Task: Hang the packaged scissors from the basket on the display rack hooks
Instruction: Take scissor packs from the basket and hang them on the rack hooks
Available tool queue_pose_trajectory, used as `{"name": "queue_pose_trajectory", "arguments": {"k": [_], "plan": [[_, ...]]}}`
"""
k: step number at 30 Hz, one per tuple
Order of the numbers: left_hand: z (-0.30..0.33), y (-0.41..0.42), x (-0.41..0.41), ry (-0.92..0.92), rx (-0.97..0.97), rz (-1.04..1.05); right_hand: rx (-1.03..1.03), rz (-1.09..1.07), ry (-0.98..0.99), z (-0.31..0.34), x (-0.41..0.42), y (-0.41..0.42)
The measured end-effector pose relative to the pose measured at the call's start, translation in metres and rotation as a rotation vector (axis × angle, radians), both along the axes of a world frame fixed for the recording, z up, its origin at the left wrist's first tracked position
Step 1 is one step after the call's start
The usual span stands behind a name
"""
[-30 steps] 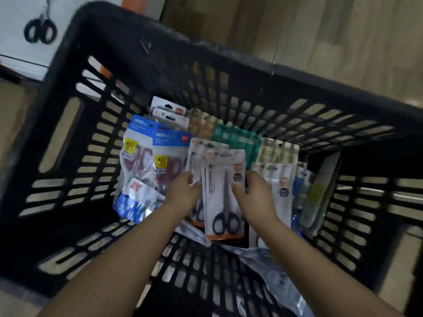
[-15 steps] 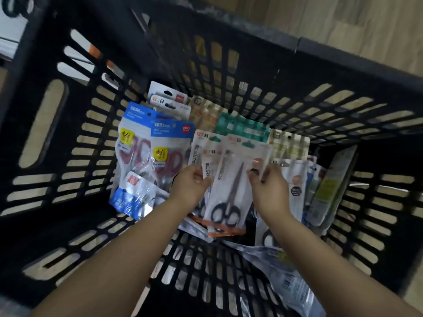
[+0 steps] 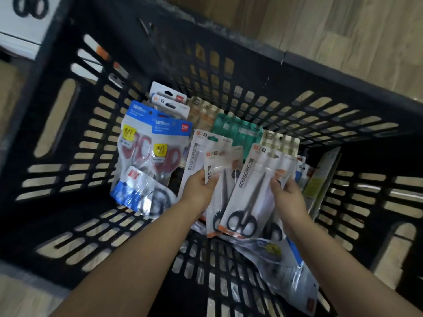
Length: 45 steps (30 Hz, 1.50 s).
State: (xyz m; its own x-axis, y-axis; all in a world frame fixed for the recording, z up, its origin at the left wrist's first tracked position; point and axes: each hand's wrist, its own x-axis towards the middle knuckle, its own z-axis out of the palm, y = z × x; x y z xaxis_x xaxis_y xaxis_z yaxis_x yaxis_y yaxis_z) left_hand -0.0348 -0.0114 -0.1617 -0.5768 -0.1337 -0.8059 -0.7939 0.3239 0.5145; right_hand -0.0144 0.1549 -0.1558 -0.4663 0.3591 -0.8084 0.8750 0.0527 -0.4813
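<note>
Both my hands reach down into a black slotted basket (image 3: pixel 68 138). My right hand (image 3: pixel 287 193) pinches the right edge of a white scissors pack (image 3: pixel 254 191) with black-handled scissors, tilted to the right. My left hand (image 3: pixel 199 191) grips a second white scissors pack (image 3: pixel 220 170) just behind and left of it. More white scissors packs (image 3: pixel 194 154) stand behind these. Blue-topped packs with red-handled scissors (image 3: pixel 158 143) lean at the left.
Green packs (image 3: pixel 235 129) and beige packs (image 3: pixel 206 110) stand at the basket's far wall. Crumpled plastic packs (image 3: pixel 283 271) lie on the basket floor near me. A white box printed with scissors (image 3: pixel 25 10) is at top left. Wood flooring (image 3: pixel 343 30) surrounds the basket.
My right hand has drawn the front white pack rightward and away from the stack, tilting it. My left hand now holds a separate pack behind it. The view moved closer.
</note>
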Motion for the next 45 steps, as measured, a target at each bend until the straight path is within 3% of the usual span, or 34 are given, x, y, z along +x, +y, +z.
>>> {"name": "queue_pose_trajectory", "arguments": {"k": [5,11,16,20,24,28,33,36,45], "plan": [[0.064,-0.020,-0.013,0.094,-0.049,0.161,-0.001,0.089,0.051,0.065,-0.009,-0.013],[0.204,-0.066,-0.040,0.235,-0.057,0.270,0.004,0.211,0.247,0.202,-0.059,-0.048],[0.377,-0.114,-0.042,0.372,-0.100,0.414,-0.077,0.346,0.421,0.373,-0.099,-0.096],[0.528,-0.162,-0.020,0.465,-0.244,0.464,-0.164,0.483,0.612,0.531,-0.108,-0.142],[0.657,-0.195,0.046,0.621,-0.250,0.609,-0.261,0.649,0.776,0.666,-0.082,-0.186],[0.756,-0.222,0.127,0.740,-0.239,0.846,-0.351,0.825,0.865,0.760,-0.037,-0.243],[0.822,-0.259,0.223,0.772,-0.485,1.018,-0.413,1.024,0.922,0.828,0.038,-0.316],[0.839,-0.278,0.280,0.773,-0.524,1.089,-0.454,1.105,0.938,0.847,0.089,-0.353],[0.835,-0.316,0.425,0.743,-0.672,1.292,-0.592,1.350,0.801,0.822,0.232,-0.436]]}}
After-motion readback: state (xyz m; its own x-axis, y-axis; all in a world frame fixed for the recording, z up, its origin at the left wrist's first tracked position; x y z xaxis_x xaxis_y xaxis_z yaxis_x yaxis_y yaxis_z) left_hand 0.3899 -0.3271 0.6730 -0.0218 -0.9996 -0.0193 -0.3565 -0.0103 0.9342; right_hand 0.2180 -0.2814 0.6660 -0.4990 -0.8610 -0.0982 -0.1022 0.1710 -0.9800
